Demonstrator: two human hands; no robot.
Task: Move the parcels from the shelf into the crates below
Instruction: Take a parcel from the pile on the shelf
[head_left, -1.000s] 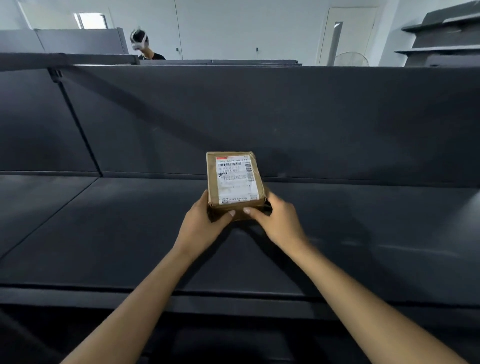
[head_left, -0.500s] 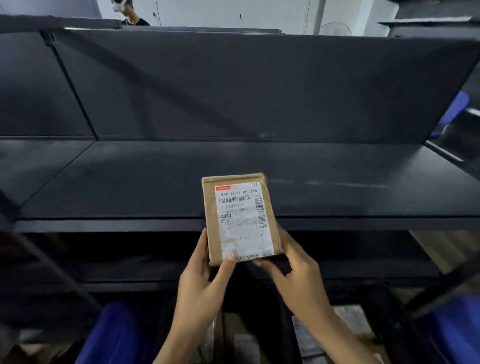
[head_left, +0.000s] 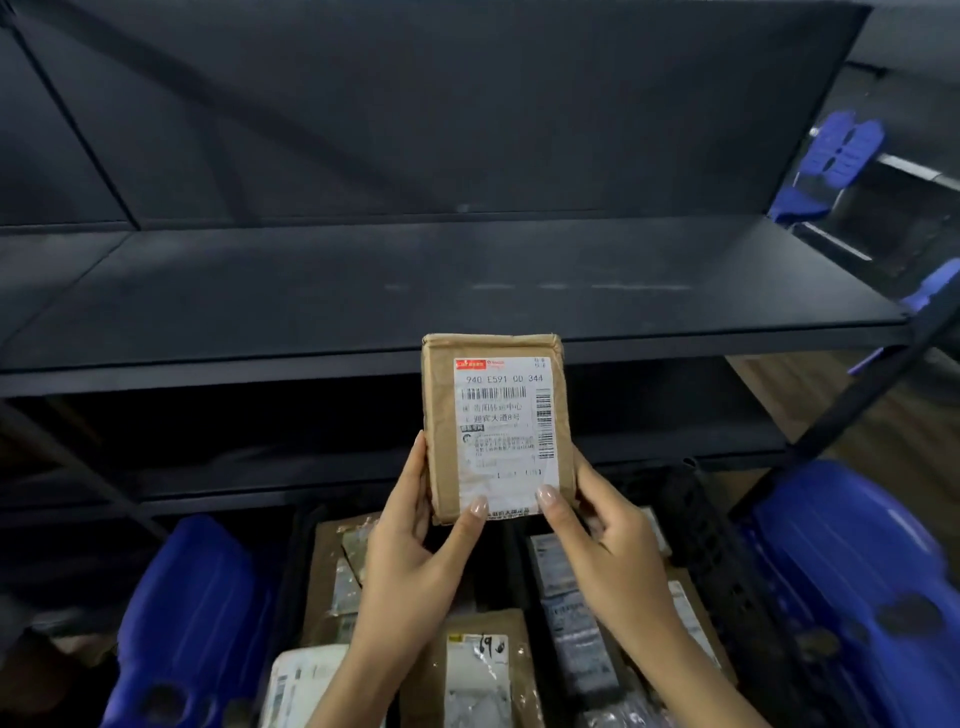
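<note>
Above the crates (head_left: 722, 561), off the shelf (head_left: 415, 291), both hands hold a small brown parcel (head_left: 496, 426): left hand (head_left: 415, 551) and right hand (head_left: 608, 545) fingers pinch its lower corners. It looks light, stiff, taped smooth; side edges suit gripping.

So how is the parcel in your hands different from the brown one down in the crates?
The held parcel is in front of the shelf, gripped by the left hand and right hand; the crate parcel lies down in the crates. The held parcel's label shows only print; the crate parcel's has black pen scribble. Both are brown with white labels.
</note>
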